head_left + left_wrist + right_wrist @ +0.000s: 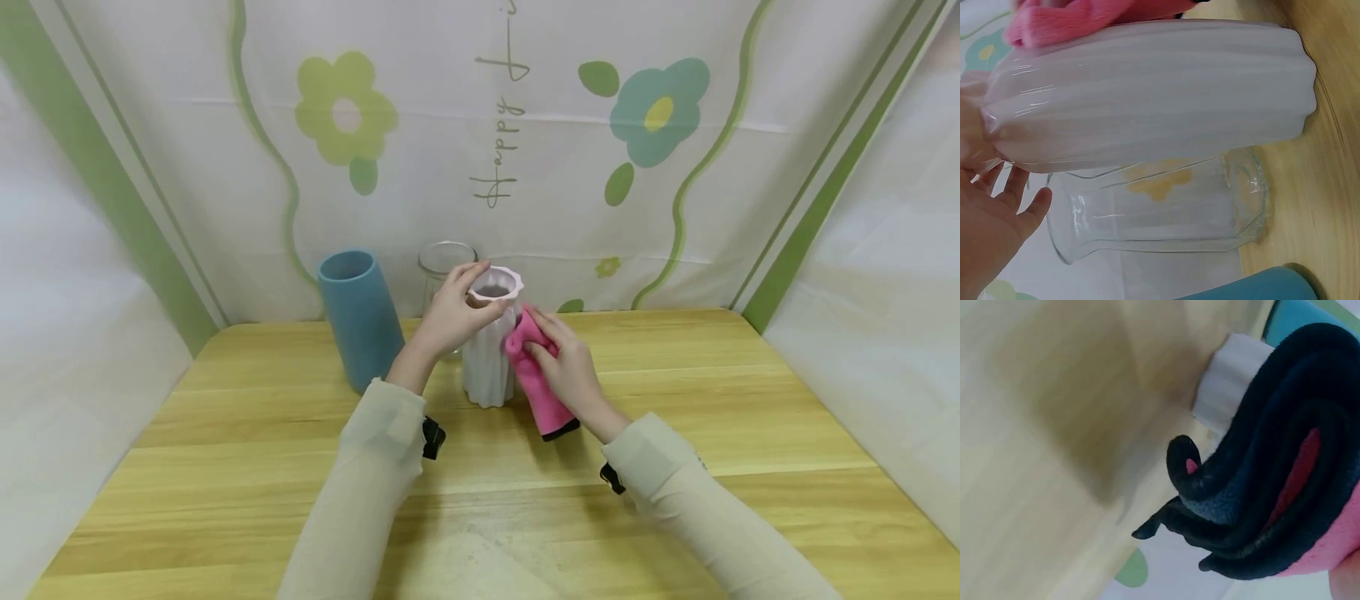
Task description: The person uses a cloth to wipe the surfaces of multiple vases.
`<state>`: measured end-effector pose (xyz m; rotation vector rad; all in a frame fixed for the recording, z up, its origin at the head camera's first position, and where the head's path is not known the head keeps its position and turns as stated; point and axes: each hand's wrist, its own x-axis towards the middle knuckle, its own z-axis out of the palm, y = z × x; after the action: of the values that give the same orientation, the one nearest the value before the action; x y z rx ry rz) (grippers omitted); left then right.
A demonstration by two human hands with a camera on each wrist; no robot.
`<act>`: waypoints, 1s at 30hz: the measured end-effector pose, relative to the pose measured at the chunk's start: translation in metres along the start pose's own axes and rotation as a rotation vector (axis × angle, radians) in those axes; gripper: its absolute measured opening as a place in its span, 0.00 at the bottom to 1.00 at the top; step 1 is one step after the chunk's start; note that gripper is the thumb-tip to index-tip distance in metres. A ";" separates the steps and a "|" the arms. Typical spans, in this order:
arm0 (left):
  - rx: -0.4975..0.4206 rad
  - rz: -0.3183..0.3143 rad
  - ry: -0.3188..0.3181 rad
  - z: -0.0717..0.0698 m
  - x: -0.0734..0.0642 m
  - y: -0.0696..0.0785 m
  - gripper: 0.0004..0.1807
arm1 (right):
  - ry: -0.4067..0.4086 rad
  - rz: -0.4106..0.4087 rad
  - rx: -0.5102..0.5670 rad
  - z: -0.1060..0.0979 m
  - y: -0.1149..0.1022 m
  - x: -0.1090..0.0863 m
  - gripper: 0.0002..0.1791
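A white fluted vase (489,367) stands upright on the wooden table. At its neck, my left hand (455,312) grips it just below the scalloped rim, thumb and fingers on opposite sides. My right hand (566,365) pinches a folded pink cloth (536,379), whose top touches the vase's right side. In the right wrist view the dark trim of the cloth (1241,506) hangs in folds and covers part of the vase (1230,384). The left wrist view shows the ribbed vase wall (1166,94) with the pink cloth (1079,22) lying along it.
Behind the white vase is a clear glass vase (1154,212). A tall blue vase (360,325) stands to the left, close by my left wrist. The wooden table (225,467) runs back to a printed curtain (480,125), with white fabric along both sides.
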<state>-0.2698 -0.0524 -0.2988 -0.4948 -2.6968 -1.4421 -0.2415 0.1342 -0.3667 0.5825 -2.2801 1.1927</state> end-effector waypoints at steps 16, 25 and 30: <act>-0.043 0.034 -0.020 0.001 0.001 -0.005 0.41 | -0.061 0.028 0.013 0.002 0.005 0.003 0.27; -0.062 0.025 -0.009 0.002 0.001 -0.005 0.39 | -0.164 0.100 -0.061 0.010 0.019 -0.010 0.24; -0.079 0.037 -0.004 0.003 0.000 -0.003 0.37 | -0.275 0.158 -0.132 0.012 0.027 -0.017 0.25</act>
<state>-0.2706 -0.0515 -0.3028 -0.5492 -2.6278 -1.5442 -0.2461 0.1407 -0.3998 0.5537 -2.6575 1.0771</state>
